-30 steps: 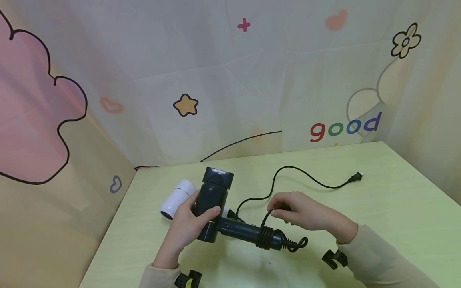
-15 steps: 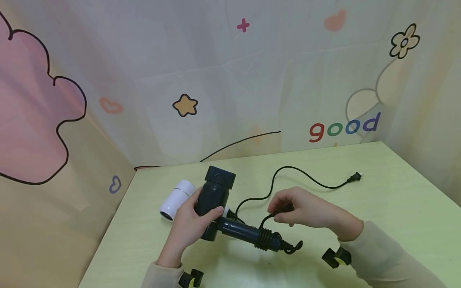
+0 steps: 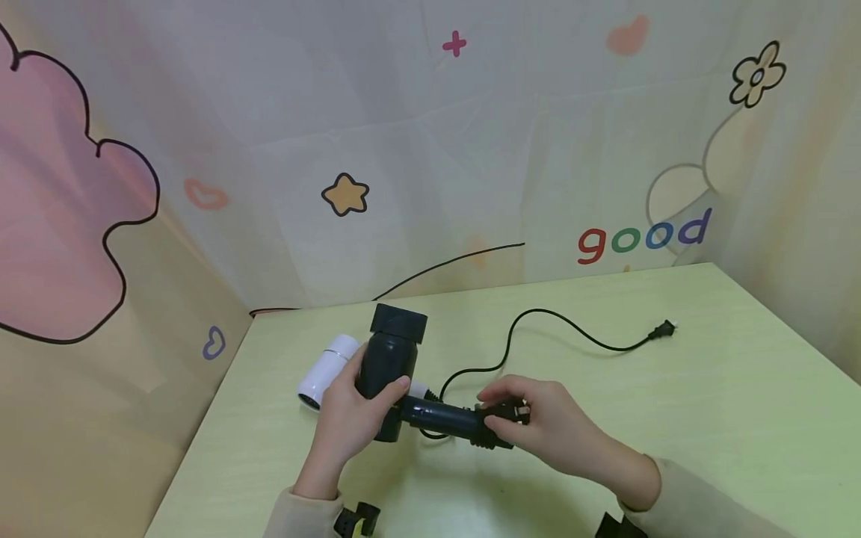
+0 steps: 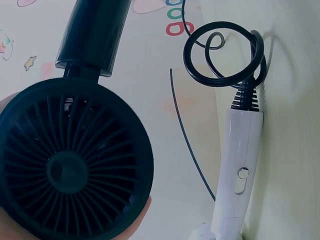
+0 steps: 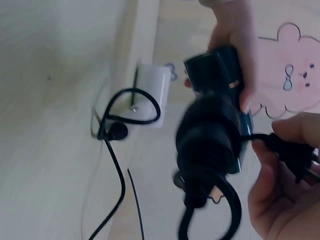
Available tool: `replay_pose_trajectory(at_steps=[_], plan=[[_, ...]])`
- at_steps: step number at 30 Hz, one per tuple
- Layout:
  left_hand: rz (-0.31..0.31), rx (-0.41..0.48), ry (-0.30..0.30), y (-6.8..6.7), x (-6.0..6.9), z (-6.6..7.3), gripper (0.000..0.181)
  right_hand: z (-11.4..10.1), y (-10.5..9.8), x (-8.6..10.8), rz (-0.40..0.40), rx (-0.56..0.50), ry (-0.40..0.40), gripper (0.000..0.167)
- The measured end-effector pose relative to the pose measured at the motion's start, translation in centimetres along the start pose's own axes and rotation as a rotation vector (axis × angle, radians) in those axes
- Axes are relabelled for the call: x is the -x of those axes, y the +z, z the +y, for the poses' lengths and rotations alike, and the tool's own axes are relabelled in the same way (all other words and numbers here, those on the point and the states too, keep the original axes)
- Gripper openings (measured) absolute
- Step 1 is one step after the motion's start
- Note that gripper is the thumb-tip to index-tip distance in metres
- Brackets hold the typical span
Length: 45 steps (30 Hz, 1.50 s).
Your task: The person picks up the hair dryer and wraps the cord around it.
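In the head view, my left hand (image 3: pixel 353 422) grips a dark hair dryer (image 3: pixel 390 362) by its barrel and holds it above the table. Its slatted round end (image 4: pixel 67 172) fills much of the left wrist view. The cord is wound round the lower handle, and a loop of it (image 5: pixel 232 205) hangs at the handle's end. My right hand (image 3: pixel 561 430) pinches the cord's plug (image 5: pixel 295 155) close beside the wound part, prongs pointing away from the handle. Behind the dark dryer lies a white hair dryer (image 3: pixel 326 373), partly hidden by my left hand.
The white dryer's black cord (image 3: pixel 538 311) curves across the pale green table (image 3: pixel 726 418) to its plug (image 3: pixel 664 329) at the right. A printed curtain (image 3: pixel 430 149) stands along the table's back edge.
My right hand has moved left and slightly down, bringing the plug from out beside the handle to close against it. The dark dryer has shifted a little left.
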State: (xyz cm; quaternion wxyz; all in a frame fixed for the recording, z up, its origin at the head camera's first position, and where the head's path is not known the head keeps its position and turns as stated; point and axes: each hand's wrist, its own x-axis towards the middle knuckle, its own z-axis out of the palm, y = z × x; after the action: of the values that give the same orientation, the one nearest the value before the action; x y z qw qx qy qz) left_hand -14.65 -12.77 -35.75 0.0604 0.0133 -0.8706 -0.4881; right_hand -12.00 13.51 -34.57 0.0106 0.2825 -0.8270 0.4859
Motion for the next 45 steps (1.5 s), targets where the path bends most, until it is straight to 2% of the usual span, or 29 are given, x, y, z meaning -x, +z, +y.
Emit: replay_pose_trajectory(at_steps=[3,8,11,15,22,25,27,30,31,34,37,42,45], plan=[[0.022,0.004,0.002,0.0,0.0,0.1,0.082,0.2,1.2,0.3,0.095,0.111,-0.160,0.022],[0.040,0.014,0.009,0.0,0.0,0.3,0.081,1.4,2.3,0.2,0.239,0.311,-0.524,0.019],[0.038,0.035,-0.006,0.0,0.0,0.3,0.080,1.9,2.6,0.1,0.282,0.424,-0.657,0.016],[0.032,0.059,-0.048,-0.1,-0.1,0.3,0.079,2.3,2.7,0.1,0.285,0.556,-0.716,0.023],[0.036,0.072,-0.085,-0.2,-0.3,0.5,0.079,2.7,2.5,0.3,0.246,0.757,-0.783,0.056],[0.039,0.074,-0.097,-0.1,-0.4,0.4,0.079,3.0,2.4,0.3,0.237,0.843,-0.800,0.058],[0.038,0.087,-0.108,0.0,-0.4,0.3,0.079,3.3,2.3,0.4,0.236,0.898,-0.810,0.054],[0.032,0.126,-0.125,0.3,-0.7,0.0,0.078,4.0,2.2,0.2,0.276,0.943,-0.844,0.031],[0.031,0.138,-0.131,0.4,-0.8,0.0,0.077,4.2,2.1,0.1,0.298,0.955,-0.859,0.028],[0.009,0.187,-0.141,0.9,-1.1,-0.1,0.069,5.0,2.0,-0.5,0.382,0.975,-0.902,0.035],[-0.025,0.207,-0.175,1.4,-1.5,-0.2,0.069,5.9,1.8,-1.2,0.440,1.016,-0.923,0.034],[-0.096,0.212,-0.255,2.4,-2.3,-0.5,0.084,7.6,1.1,-2.4,0.477,1.061,-0.953,0.029],[-0.130,0.220,-0.290,2.9,-2.5,-0.6,0.084,8.5,0.7,-3.1,0.503,1.090,-0.998,0.025]])
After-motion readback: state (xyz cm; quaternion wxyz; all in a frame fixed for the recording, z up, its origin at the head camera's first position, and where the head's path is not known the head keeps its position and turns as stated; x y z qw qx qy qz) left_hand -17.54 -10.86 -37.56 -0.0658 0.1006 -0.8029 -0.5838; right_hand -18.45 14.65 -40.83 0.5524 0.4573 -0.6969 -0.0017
